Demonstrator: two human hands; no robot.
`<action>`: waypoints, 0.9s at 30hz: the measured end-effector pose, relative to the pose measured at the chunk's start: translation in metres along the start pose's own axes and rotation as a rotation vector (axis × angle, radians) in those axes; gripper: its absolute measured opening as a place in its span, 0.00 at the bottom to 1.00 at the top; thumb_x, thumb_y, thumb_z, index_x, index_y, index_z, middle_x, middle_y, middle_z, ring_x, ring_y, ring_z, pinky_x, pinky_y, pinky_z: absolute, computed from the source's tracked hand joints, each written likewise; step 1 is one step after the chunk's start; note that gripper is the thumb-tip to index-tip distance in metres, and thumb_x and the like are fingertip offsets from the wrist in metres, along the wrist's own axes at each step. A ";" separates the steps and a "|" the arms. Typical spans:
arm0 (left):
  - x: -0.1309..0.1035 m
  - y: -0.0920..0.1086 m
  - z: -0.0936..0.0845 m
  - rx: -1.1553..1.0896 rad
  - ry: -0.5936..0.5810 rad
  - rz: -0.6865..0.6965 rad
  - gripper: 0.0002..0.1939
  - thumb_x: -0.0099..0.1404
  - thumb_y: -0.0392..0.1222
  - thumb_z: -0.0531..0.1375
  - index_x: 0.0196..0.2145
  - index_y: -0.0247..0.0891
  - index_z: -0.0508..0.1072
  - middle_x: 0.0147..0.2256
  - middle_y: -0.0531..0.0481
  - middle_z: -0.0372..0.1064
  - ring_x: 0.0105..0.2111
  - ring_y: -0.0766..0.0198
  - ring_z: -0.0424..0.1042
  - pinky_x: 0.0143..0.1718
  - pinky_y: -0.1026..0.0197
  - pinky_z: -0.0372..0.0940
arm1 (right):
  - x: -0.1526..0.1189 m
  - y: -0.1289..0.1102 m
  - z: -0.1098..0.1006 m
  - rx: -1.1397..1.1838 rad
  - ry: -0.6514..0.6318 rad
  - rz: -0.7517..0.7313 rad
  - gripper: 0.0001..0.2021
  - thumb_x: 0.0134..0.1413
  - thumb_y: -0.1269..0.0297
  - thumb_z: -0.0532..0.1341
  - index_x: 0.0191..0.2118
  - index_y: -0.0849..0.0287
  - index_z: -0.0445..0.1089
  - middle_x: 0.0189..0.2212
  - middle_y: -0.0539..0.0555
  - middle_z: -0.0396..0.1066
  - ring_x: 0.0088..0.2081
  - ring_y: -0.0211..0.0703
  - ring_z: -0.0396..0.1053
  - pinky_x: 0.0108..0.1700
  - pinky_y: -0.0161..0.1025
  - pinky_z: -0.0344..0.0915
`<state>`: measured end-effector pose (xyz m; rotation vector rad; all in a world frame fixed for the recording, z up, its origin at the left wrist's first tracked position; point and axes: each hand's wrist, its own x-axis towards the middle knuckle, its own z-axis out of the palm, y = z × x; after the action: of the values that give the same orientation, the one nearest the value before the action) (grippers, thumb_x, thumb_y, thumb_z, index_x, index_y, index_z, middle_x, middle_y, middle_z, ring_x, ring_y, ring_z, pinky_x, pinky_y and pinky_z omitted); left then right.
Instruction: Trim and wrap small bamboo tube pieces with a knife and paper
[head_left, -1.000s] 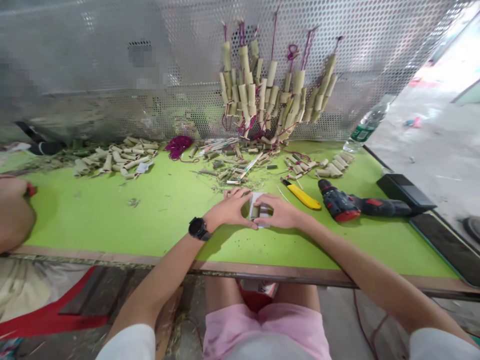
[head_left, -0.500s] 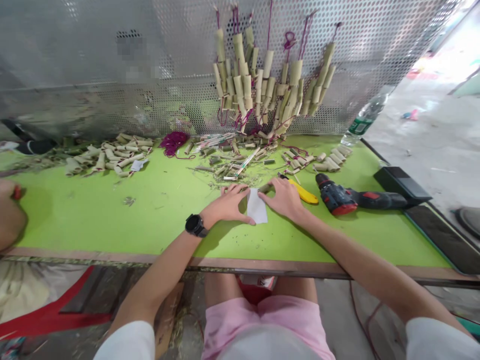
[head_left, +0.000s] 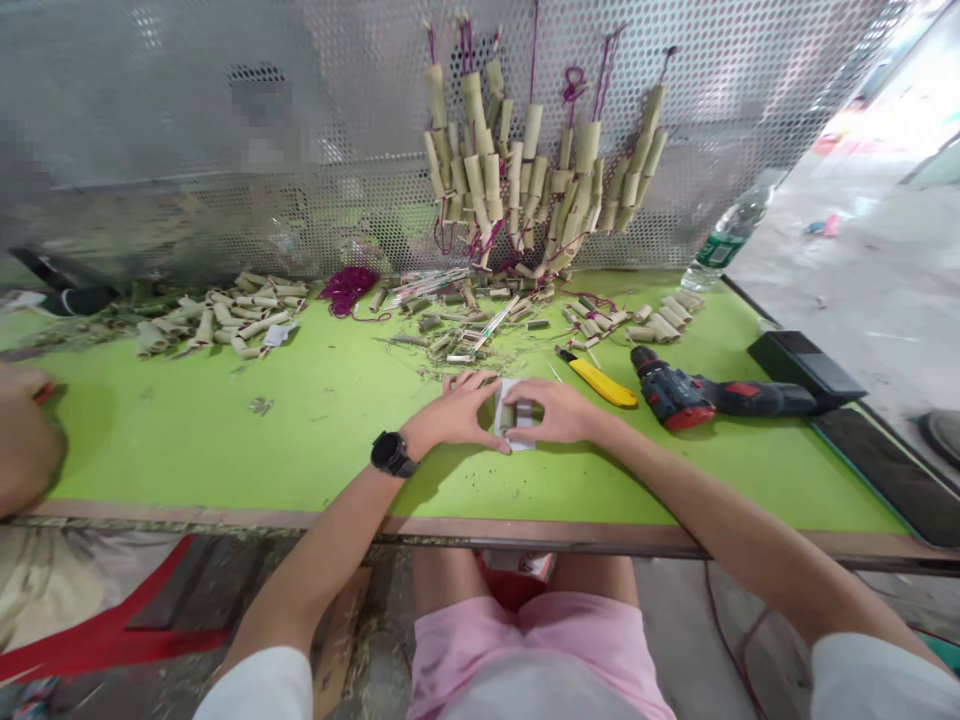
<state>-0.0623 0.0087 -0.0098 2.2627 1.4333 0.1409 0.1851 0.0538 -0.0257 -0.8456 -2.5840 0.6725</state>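
Observation:
A small white sheet of paper (head_left: 528, 440) lies on the green tabletop between my hands. My left hand (head_left: 459, 408) rests at its left side, thumb and fingers spread wide, the thumb at the paper's lower edge and the fingertips near its upper edge. Over the paper, my right hand (head_left: 559, 410) grips a short bamboo tube (head_left: 508, 414) between thumb and fingers, the tube lying roughly along the sheet. Part of the paper is hidden under the right hand. A yellow utility knife (head_left: 602, 383) lies just beyond my right hand.
A cordless drill (head_left: 679, 392), a black box (head_left: 802, 370) and a phone (head_left: 889, 475) lie rightward. Bamboo offcuts (head_left: 465, 325), purple cord (head_left: 349, 289) and bamboo tubes (head_left: 217, 315) line the back. Strung bamboo hangs on the mesh (head_left: 360, 130). Another person's hand (head_left: 26, 435) shows at left.
My right hand has brought the bamboo tube from the paper's top edge down onto the sheet and turned it. The utility knife is now uncovered. My left hand has stayed put.

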 end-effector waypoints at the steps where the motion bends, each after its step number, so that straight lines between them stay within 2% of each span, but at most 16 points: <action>1: 0.000 0.000 0.000 0.002 0.000 -0.007 0.67 0.50 0.83 0.70 0.77 0.44 0.62 0.78 0.33 0.50 0.77 0.23 0.46 0.76 0.27 0.45 | 0.000 0.001 0.000 -0.049 0.071 0.073 0.19 0.61 0.45 0.71 0.48 0.53 0.78 0.47 0.58 0.82 0.45 0.56 0.78 0.44 0.51 0.74; 3: 0.001 0.000 0.000 0.005 -0.005 -0.024 0.69 0.50 0.84 0.70 0.78 0.43 0.61 0.79 0.31 0.49 0.78 0.22 0.45 0.76 0.27 0.44 | 0.001 0.002 0.002 -0.135 0.239 0.282 0.16 0.65 0.46 0.67 0.45 0.54 0.78 0.44 0.60 0.82 0.42 0.57 0.78 0.38 0.49 0.73; 4: 0.001 0.000 0.000 0.005 -0.008 -0.026 0.69 0.49 0.84 0.70 0.78 0.42 0.61 0.79 0.31 0.49 0.78 0.22 0.45 0.76 0.28 0.44 | 0.000 0.002 0.003 -0.145 0.272 0.333 0.15 0.66 0.47 0.66 0.44 0.55 0.78 0.42 0.61 0.82 0.41 0.56 0.78 0.36 0.49 0.72; 5: 0.001 0.001 0.000 0.005 -0.008 -0.021 0.68 0.50 0.84 0.70 0.77 0.43 0.62 0.78 0.32 0.50 0.77 0.23 0.45 0.76 0.28 0.45 | -0.001 0.001 0.004 -0.130 0.249 0.314 0.15 0.66 0.48 0.66 0.44 0.54 0.78 0.42 0.60 0.82 0.41 0.56 0.78 0.36 0.48 0.72; 8: -0.001 0.002 -0.001 0.012 -0.001 0.003 0.65 0.51 0.83 0.70 0.76 0.44 0.64 0.78 0.34 0.52 0.77 0.26 0.47 0.76 0.29 0.46 | -0.003 0.000 0.003 -0.059 0.036 0.060 0.17 0.62 0.46 0.70 0.49 0.51 0.79 0.47 0.56 0.83 0.45 0.55 0.79 0.43 0.49 0.74; 9: -0.001 0.002 -0.001 0.016 0.001 0.004 0.65 0.51 0.83 0.70 0.76 0.44 0.64 0.78 0.34 0.52 0.77 0.26 0.47 0.77 0.29 0.45 | -0.003 0.001 0.001 -0.075 0.026 0.053 0.18 0.62 0.45 0.70 0.50 0.50 0.79 0.48 0.56 0.83 0.46 0.56 0.79 0.45 0.50 0.74; 10: -0.001 0.003 -0.001 0.019 0.000 -0.001 0.66 0.51 0.83 0.70 0.77 0.43 0.63 0.78 0.33 0.51 0.77 0.26 0.47 0.77 0.29 0.44 | -0.003 0.002 -0.002 -0.113 0.057 0.107 0.18 0.63 0.45 0.69 0.50 0.51 0.79 0.47 0.57 0.83 0.47 0.58 0.79 0.44 0.51 0.74; 13: -0.001 0.003 -0.001 0.016 -0.012 -0.024 0.70 0.50 0.84 0.70 0.79 0.41 0.59 0.79 0.31 0.48 0.78 0.25 0.45 0.77 0.28 0.41 | -0.002 0.000 -0.007 -0.205 0.192 0.342 0.16 0.67 0.46 0.64 0.45 0.54 0.79 0.42 0.61 0.82 0.43 0.59 0.78 0.38 0.50 0.72; 14: -0.001 0.003 -0.001 0.012 -0.016 -0.023 0.69 0.51 0.84 0.70 0.79 0.42 0.59 0.79 0.31 0.48 0.78 0.25 0.44 0.77 0.27 0.41 | -0.002 -0.001 -0.008 -0.193 0.179 0.336 0.15 0.68 0.48 0.64 0.44 0.54 0.79 0.42 0.61 0.82 0.43 0.58 0.78 0.38 0.50 0.72; 18: -0.001 0.002 -0.001 -0.006 -0.010 0.005 0.66 0.52 0.83 0.70 0.77 0.44 0.62 0.78 0.32 0.51 0.78 0.25 0.46 0.76 0.28 0.45 | -0.003 -0.004 -0.008 -0.075 -0.029 0.060 0.17 0.60 0.46 0.71 0.48 0.50 0.82 0.43 0.56 0.83 0.42 0.53 0.78 0.42 0.48 0.72; 19: -0.001 0.002 -0.001 -0.008 -0.006 0.005 0.66 0.51 0.83 0.70 0.77 0.44 0.62 0.78 0.32 0.51 0.78 0.25 0.46 0.76 0.28 0.45 | -0.003 -0.003 -0.009 -0.088 -0.026 0.072 0.18 0.60 0.44 0.71 0.49 0.50 0.82 0.43 0.56 0.83 0.42 0.54 0.78 0.41 0.48 0.72; 23: 0.000 0.001 -0.001 -0.003 -0.010 -0.018 0.69 0.50 0.84 0.70 0.78 0.42 0.60 0.79 0.32 0.48 0.78 0.22 0.44 0.77 0.27 0.42 | -0.001 0.001 -0.009 -0.225 0.166 0.330 0.21 0.65 0.42 0.66 0.45 0.55 0.83 0.38 0.61 0.82 0.41 0.58 0.77 0.35 0.47 0.68; 25: 0.000 0.001 0.000 -0.004 -0.014 -0.008 0.68 0.51 0.84 0.70 0.77 0.41 0.62 0.79 0.32 0.49 0.78 0.23 0.45 0.77 0.27 0.44 | -0.002 -0.003 -0.007 -0.190 0.133 0.274 0.19 0.65 0.43 0.66 0.44 0.55 0.83 0.38 0.60 0.82 0.39 0.55 0.77 0.35 0.45 0.68; 27: 0.000 0.000 0.001 -0.009 0.002 0.015 0.65 0.50 0.83 0.71 0.75 0.42 0.65 0.78 0.32 0.51 0.77 0.24 0.47 0.76 0.28 0.46 | -0.002 -0.008 -0.006 -0.127 0.017 0.104 0.18 0.63 0.44 0.69 0.48 0.52 0.83 0.41 0.57 0.83 0.40 0.52 0.77 0.39 0.44 0.69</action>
<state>-0.0618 0.0084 -0.0105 2.2676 1.4140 0.1545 0.1858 0.0486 -0.0174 -1.0270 -2.6039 0.5313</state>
